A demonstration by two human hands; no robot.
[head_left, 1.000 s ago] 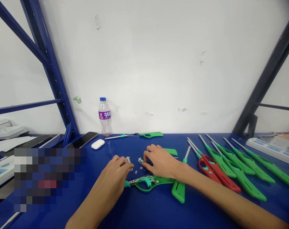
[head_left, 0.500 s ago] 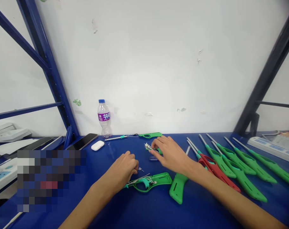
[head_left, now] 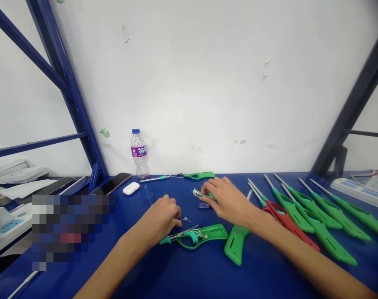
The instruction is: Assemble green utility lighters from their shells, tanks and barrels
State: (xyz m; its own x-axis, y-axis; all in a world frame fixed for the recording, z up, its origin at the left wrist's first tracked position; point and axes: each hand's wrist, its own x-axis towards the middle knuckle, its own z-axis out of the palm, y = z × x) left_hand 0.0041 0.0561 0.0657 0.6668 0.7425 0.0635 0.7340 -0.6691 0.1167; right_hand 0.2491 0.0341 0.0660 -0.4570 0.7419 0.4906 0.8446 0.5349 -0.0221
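My right hand [head_left: 228,199] pinches a small lighter tank with a metal valve end [head_left: 196,192], held above the table. My left hand [head_left: 164,214] is closed, its fingers curled down towards the table; whether anything is in them is hidden. Tiny metal parts [head_left: 186,219] lie just right of its fingertips. Below them lies an opened green lighter body [head_left: 216,232] with a teal trigger and wires showing. A green handle shell [head_left: 236,247] lies under my right wrist. Beneath my right hand is a small purple transparent piece [head_left: 203,205].
Several green lighters [head_left: 320,232] and a red one [head_left: 296,228] lie in a row at right. Another opened lighter [head_left: 199,175] is along the wall. A bottle [head_left: 139,155], white case [head_left: 131,188] and phone [head_left: 112,184] stand or lie at back left. Power strips [head_left: 360,192] flank the table.
The whole view has shifted slightly, moving things a little to the right. Both hands keep nearly the same pose, and the tank stays in my right hand.
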